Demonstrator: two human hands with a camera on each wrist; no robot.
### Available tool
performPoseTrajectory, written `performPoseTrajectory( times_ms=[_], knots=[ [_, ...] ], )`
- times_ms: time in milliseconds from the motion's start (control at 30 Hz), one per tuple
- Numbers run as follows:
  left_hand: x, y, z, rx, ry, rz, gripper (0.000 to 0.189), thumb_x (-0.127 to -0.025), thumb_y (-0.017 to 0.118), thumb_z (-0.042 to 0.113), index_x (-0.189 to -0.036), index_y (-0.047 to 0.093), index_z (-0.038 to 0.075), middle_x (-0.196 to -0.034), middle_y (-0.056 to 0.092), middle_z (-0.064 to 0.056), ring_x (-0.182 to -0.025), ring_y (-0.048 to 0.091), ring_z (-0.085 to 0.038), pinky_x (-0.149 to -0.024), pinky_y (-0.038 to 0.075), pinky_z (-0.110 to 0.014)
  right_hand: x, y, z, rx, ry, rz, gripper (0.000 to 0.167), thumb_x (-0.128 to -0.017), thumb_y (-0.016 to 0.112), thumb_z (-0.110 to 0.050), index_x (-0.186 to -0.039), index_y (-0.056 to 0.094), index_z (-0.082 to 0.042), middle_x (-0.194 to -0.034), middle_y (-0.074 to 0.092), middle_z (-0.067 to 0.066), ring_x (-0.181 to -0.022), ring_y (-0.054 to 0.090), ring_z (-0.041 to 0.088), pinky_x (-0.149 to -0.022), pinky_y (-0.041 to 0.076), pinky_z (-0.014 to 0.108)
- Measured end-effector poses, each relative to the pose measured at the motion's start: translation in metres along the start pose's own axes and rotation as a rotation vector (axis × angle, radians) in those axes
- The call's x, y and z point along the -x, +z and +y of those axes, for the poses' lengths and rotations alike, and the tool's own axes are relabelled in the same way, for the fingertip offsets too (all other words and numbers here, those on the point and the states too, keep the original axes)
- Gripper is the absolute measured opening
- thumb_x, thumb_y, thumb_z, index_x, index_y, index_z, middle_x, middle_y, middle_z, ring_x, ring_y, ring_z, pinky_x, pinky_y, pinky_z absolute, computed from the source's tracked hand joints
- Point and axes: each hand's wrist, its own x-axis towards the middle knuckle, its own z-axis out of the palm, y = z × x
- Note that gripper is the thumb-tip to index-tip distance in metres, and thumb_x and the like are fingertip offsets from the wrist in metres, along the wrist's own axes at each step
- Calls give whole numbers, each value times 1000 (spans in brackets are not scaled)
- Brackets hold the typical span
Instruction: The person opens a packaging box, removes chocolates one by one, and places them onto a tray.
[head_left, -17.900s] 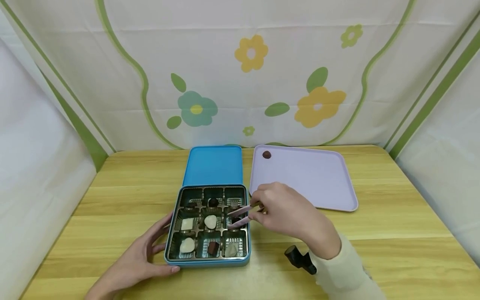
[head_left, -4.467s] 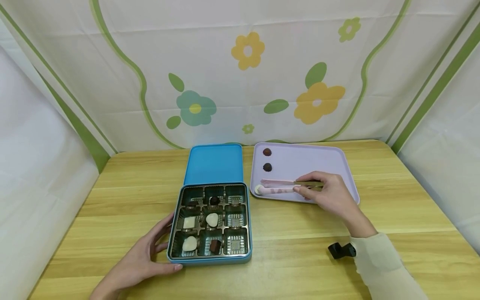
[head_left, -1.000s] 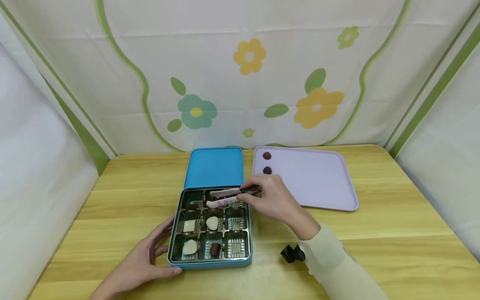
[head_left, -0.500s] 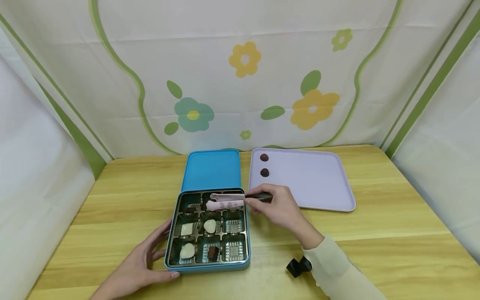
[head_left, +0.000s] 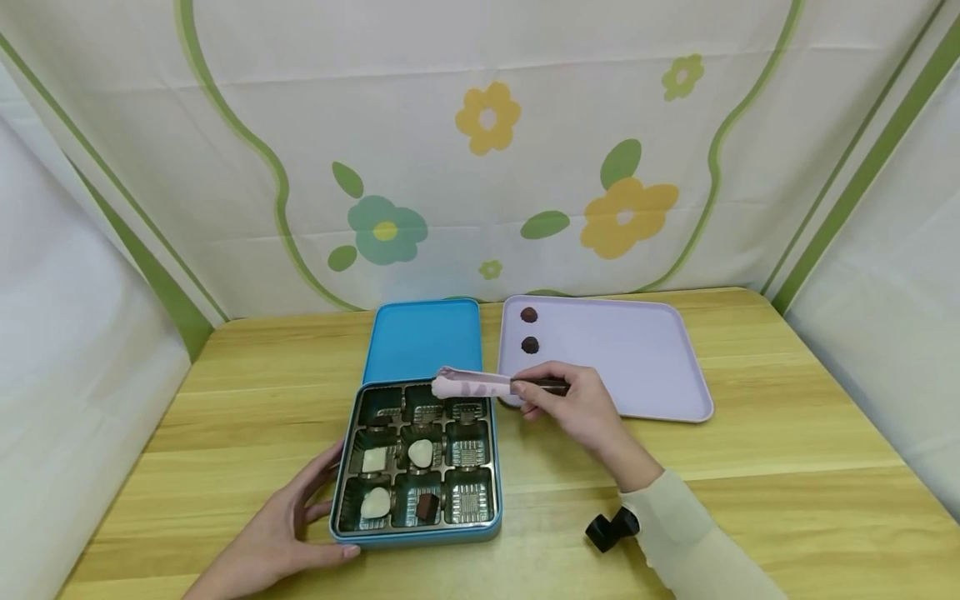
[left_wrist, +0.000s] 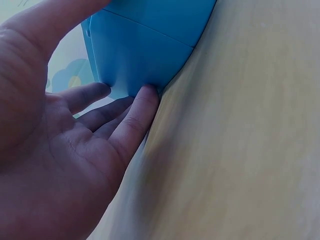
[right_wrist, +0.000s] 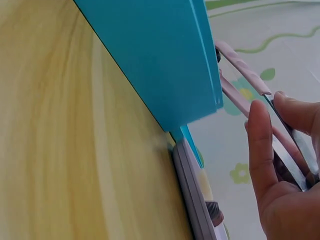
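My right hand (head_left: pixel 573 408) pinches pink-tipped tongs (head_left: pixel 472 385) above the back edge of a blue tin (head_left: pixel 420 540). Between the tong tips a dark chocolate (right_wrist: pixel 218 55) shows in the right wrist view; the head view hides it. My left hand (head_left: pixel 277 525) rests at the tin's near left corner, thumb along the front and fingertips (left_wrist: pixel 145 97) against the side. The divided tin holds a dark chocolate (head_left: pixel 381 421) at back left, a white square (head_left: pixel 373 459), a white rounded piece (head_left: pixel 420 453), another white piece (head_left: pixel 376 502) and a brown block (head_left: pixel 427 506).
Behind the tin lies its blue lid (head_left: pixel 423 337). A lilac tray (head_left: pixel 615 358) at right bears two dark chocolates (head_left: pixel 529 330) on its left side; a pale piece (right_wrist: pixel 205 185) beside them shows only in the right wrist view. A flowered cloth (head_left: pixel 487 183) hangs behind.
The tongs have risen from the tin's back middle compartment and shifted right, bringing the dark chocolate out of it. The left hand keeps its place. Earlier, chocolates went from the tin's right column to the tray.
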Motion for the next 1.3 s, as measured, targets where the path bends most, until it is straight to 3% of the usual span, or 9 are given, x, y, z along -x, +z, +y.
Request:
performPoseTrajectory(
  times_ms=[300,500,833,1100,1233,1300],
  knots=[
    [0,0,0,-11,16,7,116,-84,92,13,-174,19,20,-176,23,-26,-135,51,12,-106,53,-17,-2,-21,10,-80,44,73,29,-100,77,-10,-122,74,10,-109,77,22,-81,77,22,-77,68,32],
    [0,0,0,-15,10,6,117,-83,93,13,-174,19,21,-176,23,-26,-135,50,13,-106,53,-16,-4,-42,14,-98,64,139,33,-101,76,-13,-123,72,11,-104,81,10,-83,77,16,-78,68,31],
    [0,-1,0,-13,-9,1,118,-84,93,13,-174,17,21,-176,23,-26,-134,52,12,-106,54,-16,-14,-96,18,-61,99,372,43,-100,80,-24,-126,70,8,-90,82,-4,-76,77,6,-77,67,25],
    [1,-2,0,-19,-34,4,118,-84,93,14,-174,17,21,-176,23,-26,-132,52,13,-105,54,-16,-15,-125,22,5,216,573,40,-100,79,-28,-128,73,0,-82,79,-9,-69,75,2,-74,65,20],
    [0,-2,0,-15,-26,0,118,-84,92,14,-174,17,20,-176,23,-27,-132,54,12,-105,55,-17,-14,-129,23,128,213,612,42,-102,76,-31,-131,72,-1,-86,76,-14,-70,74,-2,-74,64,19],
    [0,-1,0,-22,-9,5,118,-84,93,14,-174,18,20,-175,24,-26,-133,52,13,-105,54,-17,-14,-129,23,206,186,629,41,-103,75,-31,-131,73,0,-91,78,-8,-69,72,-4,-72,64,18]
  ],
)
